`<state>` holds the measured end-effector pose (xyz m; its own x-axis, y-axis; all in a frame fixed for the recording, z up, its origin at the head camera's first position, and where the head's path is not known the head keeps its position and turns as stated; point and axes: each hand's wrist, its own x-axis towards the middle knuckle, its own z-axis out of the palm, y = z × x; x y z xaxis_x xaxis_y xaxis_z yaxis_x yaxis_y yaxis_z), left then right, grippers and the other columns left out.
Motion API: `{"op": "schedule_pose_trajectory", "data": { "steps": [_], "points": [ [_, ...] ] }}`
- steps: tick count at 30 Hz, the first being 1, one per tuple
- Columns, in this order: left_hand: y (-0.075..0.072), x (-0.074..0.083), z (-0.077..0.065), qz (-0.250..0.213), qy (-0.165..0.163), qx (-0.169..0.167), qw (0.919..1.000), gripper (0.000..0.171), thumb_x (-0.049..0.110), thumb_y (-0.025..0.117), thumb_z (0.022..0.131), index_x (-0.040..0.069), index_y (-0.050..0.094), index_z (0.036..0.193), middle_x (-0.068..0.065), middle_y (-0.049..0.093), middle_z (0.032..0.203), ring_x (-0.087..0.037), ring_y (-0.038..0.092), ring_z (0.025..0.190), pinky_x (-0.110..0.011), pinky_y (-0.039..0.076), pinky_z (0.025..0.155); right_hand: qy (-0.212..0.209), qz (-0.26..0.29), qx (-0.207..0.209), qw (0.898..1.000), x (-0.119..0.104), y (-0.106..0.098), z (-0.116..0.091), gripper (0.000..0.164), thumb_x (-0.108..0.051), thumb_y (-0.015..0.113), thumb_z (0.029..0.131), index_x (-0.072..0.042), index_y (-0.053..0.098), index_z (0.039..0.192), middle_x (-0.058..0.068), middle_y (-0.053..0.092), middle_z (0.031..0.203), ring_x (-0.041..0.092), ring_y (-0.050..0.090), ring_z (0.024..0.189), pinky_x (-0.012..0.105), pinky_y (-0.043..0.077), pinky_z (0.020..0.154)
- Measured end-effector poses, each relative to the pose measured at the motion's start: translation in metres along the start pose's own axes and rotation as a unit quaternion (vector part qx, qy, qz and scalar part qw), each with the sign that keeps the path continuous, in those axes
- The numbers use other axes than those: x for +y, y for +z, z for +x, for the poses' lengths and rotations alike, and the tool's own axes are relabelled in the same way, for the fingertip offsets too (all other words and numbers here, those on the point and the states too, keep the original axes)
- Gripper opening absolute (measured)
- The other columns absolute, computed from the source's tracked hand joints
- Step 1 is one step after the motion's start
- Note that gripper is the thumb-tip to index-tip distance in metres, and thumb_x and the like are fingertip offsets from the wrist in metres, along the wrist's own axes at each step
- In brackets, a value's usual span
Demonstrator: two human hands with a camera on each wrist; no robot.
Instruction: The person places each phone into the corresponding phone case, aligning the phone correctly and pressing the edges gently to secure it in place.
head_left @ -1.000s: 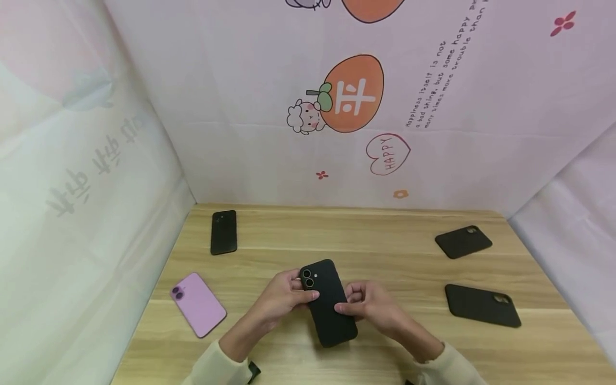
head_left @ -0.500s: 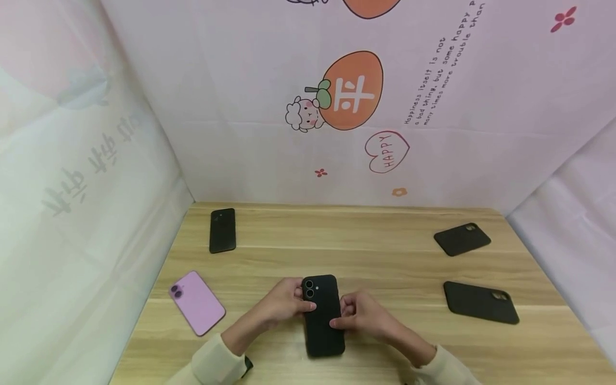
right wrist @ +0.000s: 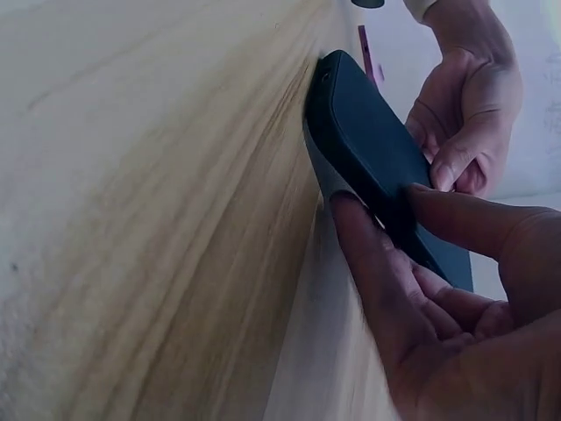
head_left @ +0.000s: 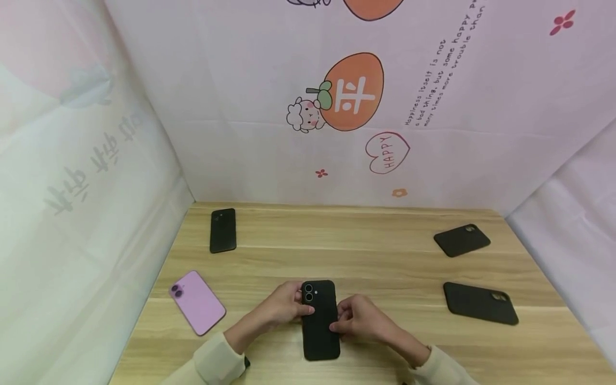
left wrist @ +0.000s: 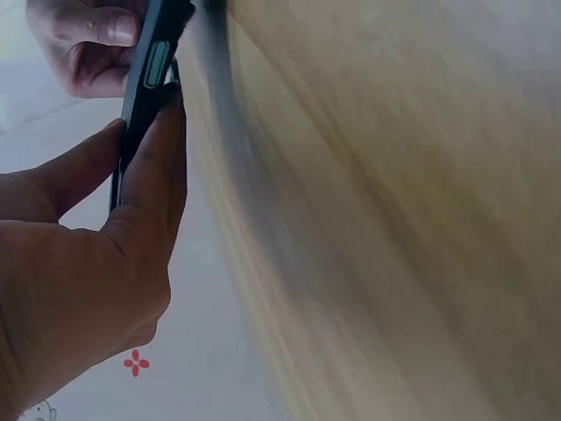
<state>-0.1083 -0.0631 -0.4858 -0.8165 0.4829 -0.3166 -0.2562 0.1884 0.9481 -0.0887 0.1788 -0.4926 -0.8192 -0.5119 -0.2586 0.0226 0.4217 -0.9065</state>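
Observation:
A phone in a black case (head_left: 321,326) is held between both hands near the table's front, its two camera lenses at the top left. My left hand (head_left: 285,303) pinches its left edge, thumb on the back just below the lenses. From the other side my right hand (head_left: 358,320) grips the right edge, thumb on the back and fingers underneath. The right wrist view shows the cased phone (right wrist: 372,145) tilted close over the wood. In the left wrist view a slot in the case's side (left wrist: 156,63) faces the camera. The phone's front is hidden.
A pink phone (head_left: 198,303) lies left of my left hand, and a black phone (head_left: 223,231) lies behind it. Two black phone cases (head_left: 463,240) lie on the right, the nearer case (head_left: 481,303) closer to my right hand. White printed cloth (head_left: 260,160) walls the wooden table (head_left: 337,235).
Both hands have brought the cased phone down toward the front edge and turned it from slanted to nearly straight. The other phones and cases stay put.

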Motion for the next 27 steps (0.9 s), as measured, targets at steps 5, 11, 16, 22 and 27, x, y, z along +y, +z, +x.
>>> {"op": "schedule_pose_trajectory", "data": {
  "steps": [5, 11, 16, 22, 27],
  "points": [
    [-0.0012, -0.0022, 0.0038, 0.104, 0.018, 0.016, 0.9943, 0.044, -0.012, 0.077, 0.088, -0.007, 0.059, 0.127, -0.015, 0.078, 0.093, -0.020, 0.074, 0.080, -0.034, 0.063, 0.067, -0.002, -0.039, 0.010, 0.999, 0.0026, 0.0001, 0.0031, 0.012, 0.000, 0.084, 0.084, -0.001, 0.073, 0.087, 0.002, 0.072, 0.071, 0.012, 0.066, 0.059, 0.019, 0.053, 0.051],
    [-0.0032, -0.0046, 0.0066, 0.207, 0.034, 0.034, 0.9771, 0.038, -0.007, 0.084, 0.083, -0.003, 0.062, 0.113, -0.005, 0.069, 0.077, -0.013, 0.062, 0.067, -0.023, 0.048, 0.055, 0.002, -0.057, 0.022, 0.998, 0.0042, 0.0023, 0.0051, 0.016, 0.001, 0.085, 0.082, -0.003, 0.070, 0.084, -0.001, 0.070, 0.069, 0.010, 0.066, 0.058, 0.019, 0.053, 0.051],
    [-0.0031, -0.0050, 0.0077, 0.267, 0.054, 0.056, 0.9607, 0.033, -0.002, 0.090, 0.079, 0.001, 0.063, 0.099, -0.005, 0.059, 0.081, -0.015, 0.054, 0.071, -0.024, 0.043, 0.060, -0.003, -0.072, 0.043, 0.996, 0.0038, 0.0040, 0.0057, 0.023, 0.003, 0.088, 0.079, 0.003, 0.068, 0.093, 0.000, 0.069, 0.069, 0.010, 0.065, 0.057, 0.019, 0.050, 0.049],
    [0.0006, -0.0033, 0.0082, 0.320, 0.054, 0.068, 0.9435, 0.046, 0.003, 0.092, 0.079, -0.007, 0.066, 0.116, -0.007, 0.060, 0.093, -0.017, 0.052, 0.084, -0.032, 0.048, 0.072, 0.018, -0.121, 0.067, 0.990, 0.0022, 0.0051, 0.0054, 0.034, -0.002, 0.092, 0.075, 0.003, 0.070, 0.101, -0.002, 0.066, 0.068, 0.011, 0.061, 0.059, 0.020, 0.045, 0.049],
    [0.0032, -0.0034, 0.0084, 0.348, 0.044, 0.080, 0.9330, 0.057, 0.008, 0.093, 0.080, -0.008, 0.065, 0.128, -0.010, 0.064, 0.109, -0.019, 0.055, 0.095, -0.040, 0.053, 0.086, 0.023, -0.129, 0.071, 0.989, 0.0018, 0.0055, 0.0052, 0.036, -0.002, 0.093, 0.075, 0.002, 0.070, 0.102, -0.003, 0.065, 0.069, 0.011, 0.060, 0.060, 0.020, 0.045, 0.050]
  ]
}}
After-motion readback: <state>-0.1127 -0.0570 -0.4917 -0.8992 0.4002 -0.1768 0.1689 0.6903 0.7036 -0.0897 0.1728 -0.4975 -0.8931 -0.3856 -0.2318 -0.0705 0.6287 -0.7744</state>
